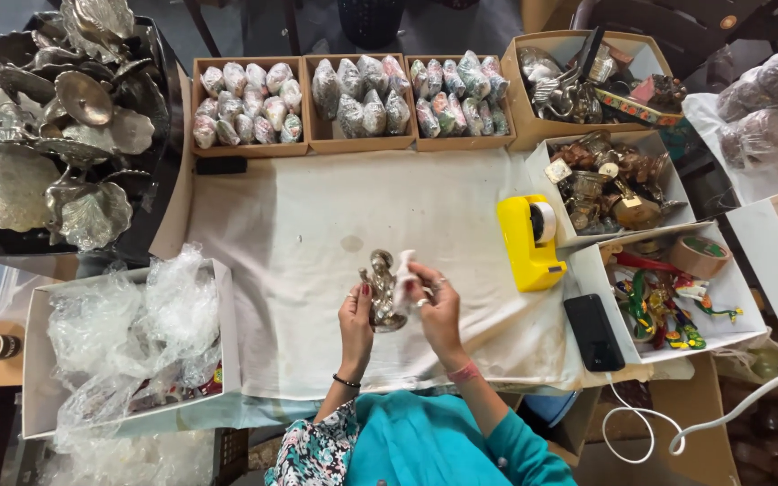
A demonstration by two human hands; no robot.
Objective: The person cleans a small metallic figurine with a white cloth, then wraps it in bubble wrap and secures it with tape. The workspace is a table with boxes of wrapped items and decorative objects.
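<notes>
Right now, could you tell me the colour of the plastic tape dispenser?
Bright yellow tape dispenser, clearest in the head view.

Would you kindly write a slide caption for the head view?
Left hand holds a small metal figurine while right hand presses white wrapping against it, over a cloth-covered table.

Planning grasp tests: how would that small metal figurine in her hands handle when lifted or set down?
The figurine looks like cast metal, so probably stiff and heavy for its size. Its shiny surface may be slippery. The left hand grips its side; the right hand holds something white against it. Tall and narrow, it might tip.
</notes>
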